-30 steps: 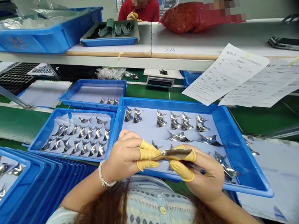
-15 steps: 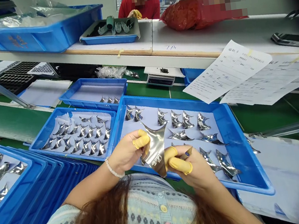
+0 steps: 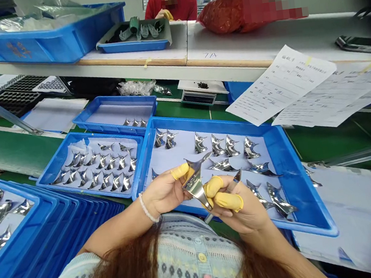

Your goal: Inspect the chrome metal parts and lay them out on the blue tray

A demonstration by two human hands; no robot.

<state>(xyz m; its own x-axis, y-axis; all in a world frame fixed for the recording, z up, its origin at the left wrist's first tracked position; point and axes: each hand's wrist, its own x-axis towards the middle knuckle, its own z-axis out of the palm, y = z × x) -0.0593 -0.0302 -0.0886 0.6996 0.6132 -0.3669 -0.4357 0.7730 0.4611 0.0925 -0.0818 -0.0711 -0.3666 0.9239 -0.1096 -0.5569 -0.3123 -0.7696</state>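
Note:
My left hand (image 3: 169, 187), with yellow finger cots, pinches one side of a shiny, curved metal piece (image 3: 196, 183) with pointed corners. The piece is tilted over the near edge of a large blue tray (image 3: 299, 183). At its lower end, the yellow-covered fingers of my right hand (image 3: 237, 202) are closed against it. A slim pen-like tool (image 3: 236, 178) lies across that same hand, its dark pointed end up and its grey end (image 3: 209, 218) sticking out below. Similar metal pieces (image 3: 230, 147) stand and lie on white paper in the tray.
A smaller blue tray (image 3: 42, 180) with rows of metal pieces sits left, another (image 3: 81, 120) behind it. Stacked blue trays (image 3: 56, 218) stand at lower left. Paper sheets (image 3: 280, 86) hang from the shelf (image 3: 228, 48) at right. A person in red (image 3: 152, 7) sits beyond.
The metal piece has turned and tipped in my fingers, so its broad face with white lettering is now seen edge-on. The pen-like tool in my right hand shows more.

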